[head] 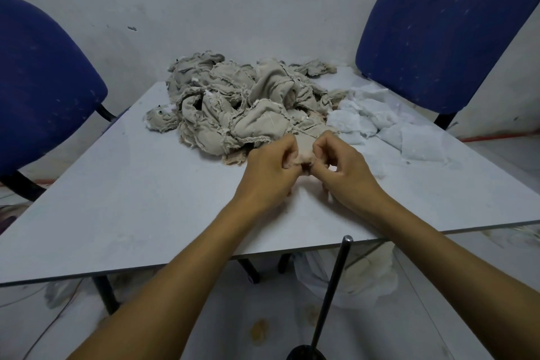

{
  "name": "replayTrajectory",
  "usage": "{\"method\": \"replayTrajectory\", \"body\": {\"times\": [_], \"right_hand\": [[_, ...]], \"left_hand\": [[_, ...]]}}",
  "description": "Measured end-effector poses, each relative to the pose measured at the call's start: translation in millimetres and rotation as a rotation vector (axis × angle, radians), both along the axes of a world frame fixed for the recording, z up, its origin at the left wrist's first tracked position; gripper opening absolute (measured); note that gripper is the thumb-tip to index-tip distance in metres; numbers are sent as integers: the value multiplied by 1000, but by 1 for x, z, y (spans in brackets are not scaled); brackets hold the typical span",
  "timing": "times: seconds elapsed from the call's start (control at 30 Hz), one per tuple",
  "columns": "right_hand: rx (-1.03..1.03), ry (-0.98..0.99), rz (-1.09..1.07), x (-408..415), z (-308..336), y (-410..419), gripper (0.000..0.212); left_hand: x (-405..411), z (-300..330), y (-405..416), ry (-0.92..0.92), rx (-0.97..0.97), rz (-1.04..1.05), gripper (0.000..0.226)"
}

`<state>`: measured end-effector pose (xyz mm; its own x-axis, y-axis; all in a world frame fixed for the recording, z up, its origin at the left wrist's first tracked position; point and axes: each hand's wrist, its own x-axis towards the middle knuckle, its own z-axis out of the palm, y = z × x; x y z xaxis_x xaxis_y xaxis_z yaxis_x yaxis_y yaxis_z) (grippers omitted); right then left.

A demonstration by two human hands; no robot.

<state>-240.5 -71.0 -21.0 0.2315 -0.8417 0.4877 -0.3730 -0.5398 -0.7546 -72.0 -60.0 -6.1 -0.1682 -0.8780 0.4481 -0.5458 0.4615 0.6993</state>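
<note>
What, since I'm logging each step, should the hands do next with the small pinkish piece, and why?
Probably pull the left hand and right hand slightly apart to spread the small pinkish fabric piece open. Both hands pinch it, and it is bunched up between them, at the near edge of the beige fabric pile on the table.

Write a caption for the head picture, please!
Here the left hand and right hand pinch a pinkish fabric piece by the grey fabric pile.

No readable text, labels, brands, numbers anywhere.
</note>
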Motion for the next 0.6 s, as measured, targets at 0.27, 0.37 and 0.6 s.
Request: {"method": "replayTrajectory", "body": {"times": [0.27,0.37,0.6], "right_hand": [[136,-13,259,-1,6,4,16],[167,-205,133,-3,10,1,31],[-33,582,-291,7,-8,-15,52]], "left_hand": [[16,8,4,534,614,-222,15],[25,9,4,500,707,-361,17],[19,4,2,294,636,-318,44]]}}
